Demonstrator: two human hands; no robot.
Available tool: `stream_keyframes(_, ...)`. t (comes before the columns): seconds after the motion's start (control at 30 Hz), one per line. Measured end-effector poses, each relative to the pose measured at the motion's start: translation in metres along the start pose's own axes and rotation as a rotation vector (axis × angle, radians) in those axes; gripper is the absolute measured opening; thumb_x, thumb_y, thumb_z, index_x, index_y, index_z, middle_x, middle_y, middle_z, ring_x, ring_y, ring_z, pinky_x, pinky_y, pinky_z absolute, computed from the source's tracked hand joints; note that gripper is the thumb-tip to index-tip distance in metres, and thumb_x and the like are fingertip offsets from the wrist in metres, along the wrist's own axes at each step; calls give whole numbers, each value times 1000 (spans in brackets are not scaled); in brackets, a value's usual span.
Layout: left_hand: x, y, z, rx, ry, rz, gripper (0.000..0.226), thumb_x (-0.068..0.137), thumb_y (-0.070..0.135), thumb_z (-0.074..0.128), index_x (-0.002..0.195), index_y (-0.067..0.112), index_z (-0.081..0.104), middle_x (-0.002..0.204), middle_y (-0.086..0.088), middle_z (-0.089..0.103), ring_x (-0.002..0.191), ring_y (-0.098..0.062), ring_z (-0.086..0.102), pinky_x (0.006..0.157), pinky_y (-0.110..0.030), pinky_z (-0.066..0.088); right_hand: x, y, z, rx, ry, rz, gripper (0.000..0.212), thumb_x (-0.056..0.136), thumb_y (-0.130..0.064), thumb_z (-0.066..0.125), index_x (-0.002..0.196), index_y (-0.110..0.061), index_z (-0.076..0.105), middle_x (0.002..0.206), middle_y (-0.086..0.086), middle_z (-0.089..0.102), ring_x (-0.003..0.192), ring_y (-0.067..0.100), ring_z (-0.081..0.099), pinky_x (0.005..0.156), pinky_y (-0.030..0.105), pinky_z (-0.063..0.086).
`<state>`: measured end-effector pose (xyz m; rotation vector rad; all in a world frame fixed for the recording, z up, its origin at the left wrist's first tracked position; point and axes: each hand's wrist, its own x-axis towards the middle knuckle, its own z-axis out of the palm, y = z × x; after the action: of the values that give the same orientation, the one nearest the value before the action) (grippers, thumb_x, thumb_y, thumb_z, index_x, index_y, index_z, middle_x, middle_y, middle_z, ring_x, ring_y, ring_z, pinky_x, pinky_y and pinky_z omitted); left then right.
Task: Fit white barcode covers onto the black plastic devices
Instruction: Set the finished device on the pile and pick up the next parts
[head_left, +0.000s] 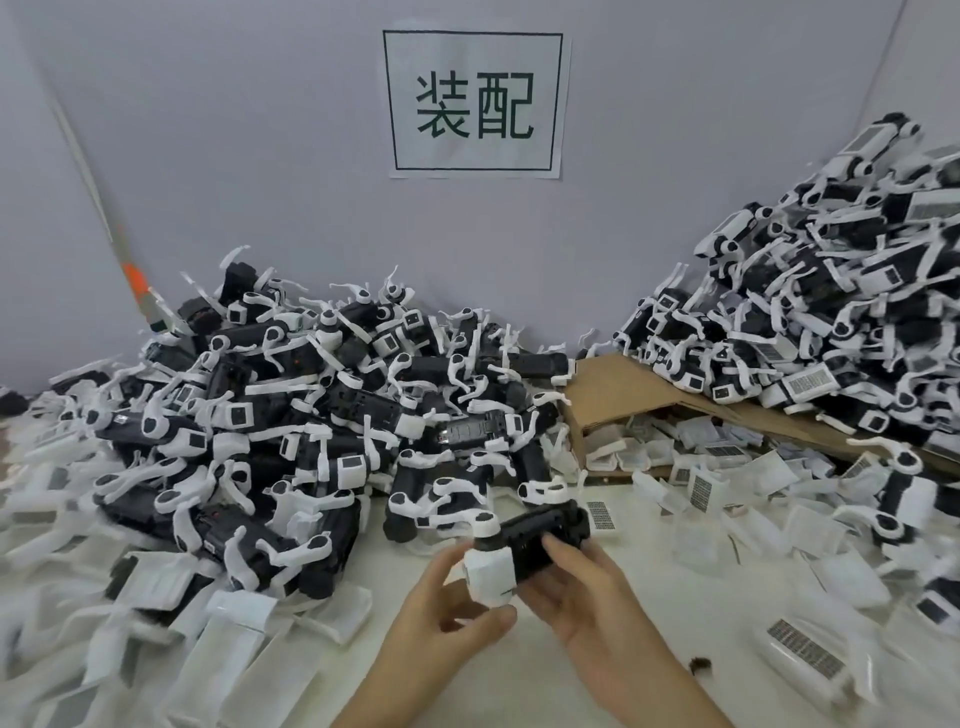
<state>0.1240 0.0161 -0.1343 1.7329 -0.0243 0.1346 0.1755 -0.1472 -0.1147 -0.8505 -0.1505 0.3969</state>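
As the right hand (597, 608) holds a device (550, 530), heaps (311, 415) behind seem uncovered.

One sign (474, 104) hung on the grey wall (260, 156), white paper with a black border, and it read 装配 in big dark characters. Below and right of the sign, the barcode covers (804, 649) carried code patches, too blurred to read.

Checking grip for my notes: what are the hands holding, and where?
One black device: left hand holds its white end, right hand grips its middle.
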Motion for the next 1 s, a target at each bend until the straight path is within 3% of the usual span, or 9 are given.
stream_keyframes(0.13,-4,1,2,-83,124,-9,29,76,50,71,103,39,76,97,6,77,90,-4,70,73,-19,53,-4,11,6,-288,-12,-1,30,94,-19,62,123,-13,58,110,14,75,98,25,74,77,34,56)
stream_keyframes(0.27,-2,2,-4,-384,109,-84,52,92,57,51,125,20,67,120,-3,73,111,-23,70,91,-40,48,-10,9,5,-745,-54,-162,36,99,-11,58,129,-31,56,102,0,77,87,17,73,75,25,55)
stream_keyframes(0.4,1,6,-10,-550,135,-138,63,86,62,41,124,18,65,122,-5,73,113,-22,69,96,-38,44,-8,13,1,-1016,-32,-372,53,93,-13,63,130,-47,47,103,-16,71,77,11,69,73,16,51)
stream_keyframes(0.5,2,6,-13,-604,265,-111,54,84,56,49,115,19,70,114,-13,75,107,-24,71,91,-41,48,-1,15,-14,-1256,0,-370,58,93,-21,63,136,-49,36,135,-15,51,114,4,56,91,14,43)
stream_keyframes(0.6,4,5,-20,-622,334,-96,50,83,50,54,115,16,71,112,-14,75,104,-25,72,89,-42,49,4,14,-33,-1772,-8,-235,70,97,-36,55,156,-30,18,163,-9,15,149,13,17,116,32,21)
stream_keyframes(0.67,3,5,-22,-625,334,-101,51,83,49,55,117,15,70,112,-14,75,103,-24,73,89,-42,50,5,15,-35,-1815,-16,-191,69,98,-41,51,157,-28,17,161,-9,22,147,12,18,115,34,16)
stream_keyframes(0.77,3,4,-20,-613,323,-120,45,81,46,58,108,14,73,104,-13,77,95,-22,75,84,-41,50,7,16,-31,-1785,74,-254,60,95,-36,55,149,-30,31,138,-12,44,130,13,38,106,31,23)
stream_keyframes(0.9,0,3,-17,-570,265,-110,29,76,32,70,98,14,69,92,-6,75,83,-20,72,76,-37,48,6,14,-29,-1676,146,-334,34,91,-16,58,122,-31,58,93,-17,52,97,9,45,87,26,29)
stream_keyframes(1.0,-2,2,-14,-508,234,-90,34,72,19,77,102,12,62,93,-6,73,82,-17,72,72,-34,46,8,12,-27,-1603,196,-406,19,90,-15,63,103,-28,70,87,-11,57,92,11,49,89,30,38)
